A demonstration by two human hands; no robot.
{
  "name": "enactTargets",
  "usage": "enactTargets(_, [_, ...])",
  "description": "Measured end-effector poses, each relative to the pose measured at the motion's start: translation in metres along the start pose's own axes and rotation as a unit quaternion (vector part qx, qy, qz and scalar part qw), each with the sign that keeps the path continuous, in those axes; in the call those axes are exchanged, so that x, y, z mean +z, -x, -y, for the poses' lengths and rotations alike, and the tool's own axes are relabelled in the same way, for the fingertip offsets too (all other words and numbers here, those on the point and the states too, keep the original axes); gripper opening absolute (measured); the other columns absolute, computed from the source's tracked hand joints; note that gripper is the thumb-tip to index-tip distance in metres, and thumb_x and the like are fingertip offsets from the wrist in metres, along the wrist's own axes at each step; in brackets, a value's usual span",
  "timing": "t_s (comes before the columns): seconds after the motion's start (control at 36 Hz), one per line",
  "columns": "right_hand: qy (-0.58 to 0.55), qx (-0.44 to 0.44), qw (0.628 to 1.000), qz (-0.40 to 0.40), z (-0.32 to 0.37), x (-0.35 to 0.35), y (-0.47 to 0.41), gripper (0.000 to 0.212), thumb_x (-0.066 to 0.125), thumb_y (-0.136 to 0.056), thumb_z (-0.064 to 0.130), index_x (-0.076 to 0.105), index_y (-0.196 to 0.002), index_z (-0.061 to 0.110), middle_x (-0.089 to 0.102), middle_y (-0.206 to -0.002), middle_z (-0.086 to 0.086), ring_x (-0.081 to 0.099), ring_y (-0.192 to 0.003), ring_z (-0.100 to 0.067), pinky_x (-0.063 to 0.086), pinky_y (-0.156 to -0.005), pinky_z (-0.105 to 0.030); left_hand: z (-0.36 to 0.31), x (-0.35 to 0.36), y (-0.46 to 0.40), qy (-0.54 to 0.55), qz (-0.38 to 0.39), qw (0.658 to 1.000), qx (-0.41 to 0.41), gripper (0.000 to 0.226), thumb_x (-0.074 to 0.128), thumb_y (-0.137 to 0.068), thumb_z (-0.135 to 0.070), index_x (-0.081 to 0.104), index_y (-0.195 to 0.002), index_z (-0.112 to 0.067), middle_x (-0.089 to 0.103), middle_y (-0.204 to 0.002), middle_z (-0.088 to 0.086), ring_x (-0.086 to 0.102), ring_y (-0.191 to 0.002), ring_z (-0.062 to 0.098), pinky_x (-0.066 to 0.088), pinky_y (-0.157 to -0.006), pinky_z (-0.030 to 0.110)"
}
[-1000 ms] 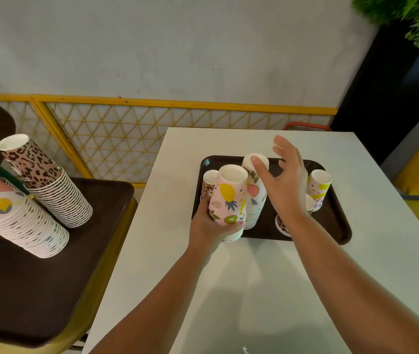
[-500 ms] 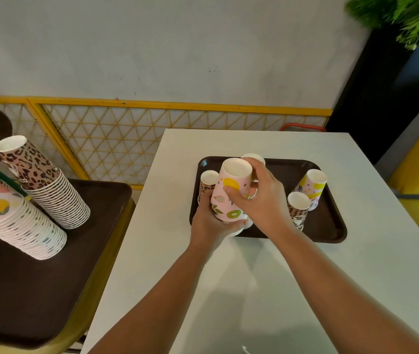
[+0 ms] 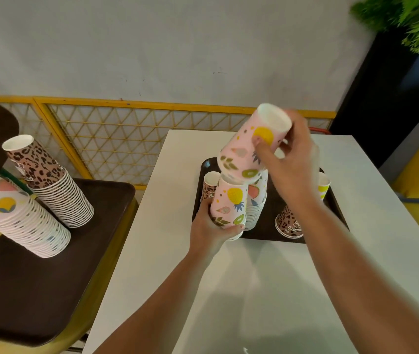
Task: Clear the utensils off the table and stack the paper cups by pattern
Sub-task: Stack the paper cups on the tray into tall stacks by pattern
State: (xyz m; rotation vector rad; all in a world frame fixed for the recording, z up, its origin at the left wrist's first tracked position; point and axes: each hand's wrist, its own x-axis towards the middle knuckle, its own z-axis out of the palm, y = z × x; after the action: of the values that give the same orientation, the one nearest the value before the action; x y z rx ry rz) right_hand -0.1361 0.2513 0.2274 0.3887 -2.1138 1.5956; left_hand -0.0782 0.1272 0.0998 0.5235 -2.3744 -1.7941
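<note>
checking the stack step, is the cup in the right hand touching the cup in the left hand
Cannot tell. In the head view the raised fruit cup in the right hand overlaps the top of the fruit cup in the left hand, so no gap or contact shows plainly.

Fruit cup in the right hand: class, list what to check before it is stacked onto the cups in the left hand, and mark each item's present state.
1. Right hand grips the lifted fruit cup: ok.
2. Left hand holds the fruit stack: ok.
3. Patterns match, both pink fruit print: ok.
4. Lifted cup lined up with the stack: not ok, it is tilted.
5. Same way up, bases on top: ok.
6. Leopard cup on the tray stands apart: ok.
</note>
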Motion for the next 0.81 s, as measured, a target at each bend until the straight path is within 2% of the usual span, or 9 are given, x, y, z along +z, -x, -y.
enactTargets(0.08, [-0.012,-0.023,0.999,-0.048,0.003,-0.005,-0.016,0.060,0.067,-0.072,0.037,0.049,-0.123,0.010,0.061,-0.111,0.001,0.062,-0.099,-0.011,0.054,-0.081,-0.027,0.002,0.000,-0.001,-0.002,-0.012,1.000,0.002,0.074,0.092,-0.051,-0.018,0.053,-0.114,-0.020,0.066,-0.108,-0.005,0.063,-0.102,0.017,0.054,-0.085,0.034])
enactTargets(0.19, [0.050,-0.040,0.996,-0.060,-0.010,-0.005,-0.028,0.061,0.066,-0.075,0.037,0.047,-0.126,0.010,0.061,-0.116,-0.002,0.061,-0.099,-0.013,0.053,-0.076,-0.018,0.003,-0.001,-0.002,0.000,-0.023,1.000,0.003,0.077,0.091,-0.055,-0.018,0.052,-0.121,-0.016,0.065,-0.114,-0.001,0.062,-0.106,0.019,0.054,-0.089,0.038])
enactTargets(0.31, [0.083,-0.020,0.996,-0.035,-0.032,0.002,-0.023,0.060,0.069,-0.075,0.033,0.047,-0.126,0.011,0.059,-0.117,-0.003,0.058,-0.101,-0.016,0.055,-0.080,-0.035,0.002,-0.002,-0.003,0.006,-0.026,1.000,0.004,0.076,0.091,-0.055,-0.017,0.052,-0.121,-0.016,0.065,-0.114,-0.001,0.061,-0.107,0.019,0.055,-0.089,0.038])
enactTargets(0.44, [0.127,0.014,0.991,0.030,-0.051,0.008,-0.012,0.060,0.071,-0.078,0.024,0.045,-0.131,0.013,0.057,-0.123,-0.004,0.055,-0.107,-0.018,0.051,-0.088,-0.037,0.001,-0.004,-0.004,0.008,-0.032,0.999,0.000,0.077,0.091,-0.054,-0.017,0.052,-0.121,-0.016,0.066,-0.113,0.000,0.062,-0.105,0.020,0.055,-0.088,0.040])
enactTargets(0.5, [0.148,0.024,0.988,0.046,-0.054,0.009,-0.006,0.069,0.071,-0.079,0.028,0.038,-0.137,0.014,0.050,-0.133,-0.004,0.049,-0.118,-0.017,0.043,-0.095,-0.028,0.002,-0.004,-0.004,0.009,-0.034,0.999,-0.004,0.078,0.091,-0.053,-0.019,0.053,-0.120,-0.017,0.066,-0.112,0.000,0.063,-0.104,0.019,0.055,-0.087,0.042])
enactTargets(0.58, [0.128,0.016,0.991,0.015,-0.048,0.009,0.007,0.080,0.071,-0.077,0.039,0.030,-0.141,0.016,0.041,-0.141,-0.001,0.040,-0.128,-0.010,0.030,-0.094,-0.013,0.001,-0.004,-0.004,0.012,-0.035,0.999,-0.003,0.077,0.091,-0.053,-0.018,0.053,-0.119,-0.018,0.066,-0.111,-0.001,0.063,-0.103,0.019,0.056,-0.086,0.042])
enactTargets(0.67, [0.096,-0.024,0.995,0.001,-0.041,0.010,0.023,0.072,0.067,-0.076,0.046,0.039,-0.135,0.015,0.047,-0.131,0.008,0.043,-0.118,0.001,0.033,-0.089,-0.002,0.000,-0.003,-0.004,0.015,-0.037,0.999,0.000,0.075,0.091,-0.053,-0.017,0.053,-0.118,-0.018,0.066,-0.109,-0.001,0.063,-0.101,0.018,0.056,-0.085,0.041])
enactTargets(0.75, [0.086,-0.022,0.995,0.053,-0.037,0.013,0.039,0.065,0.071,-0.076,0.040,0.044,-0.130,0.016,0.050,-0.123,0.011,0.044,-0.109,0.007,0.032,-0.085,0.003,0.000,-0.002,-0.004,0.014,-0.037,0.999,0.003,0.073,0.091,-0.054,-0.019,0.053,-0.117,-0.018,0.067,-0.108,-0.003,0.064,-0.099,0.016,0.056,-0.084,0.037])
enactTargets(0.81, [0.079,-0.004,0.992,0.095,-0.037,0.017,0.049,0.067,0.076,-0.074,0.034,0.044,-0.131,0.016,0.049,-0.120,0.014,0.043,-0.106,0.009,0.031,-0.082,0.006,-0.002,-0.002,-0.003,0.009,-0.034,0.999,0.009,0.071,0.090,-0.056,-0.020,0.053,-0.117,-0.019,0.067,-0.106,-0.005,0.064,-0.097,0.014,0.054,-0.079,0.027])
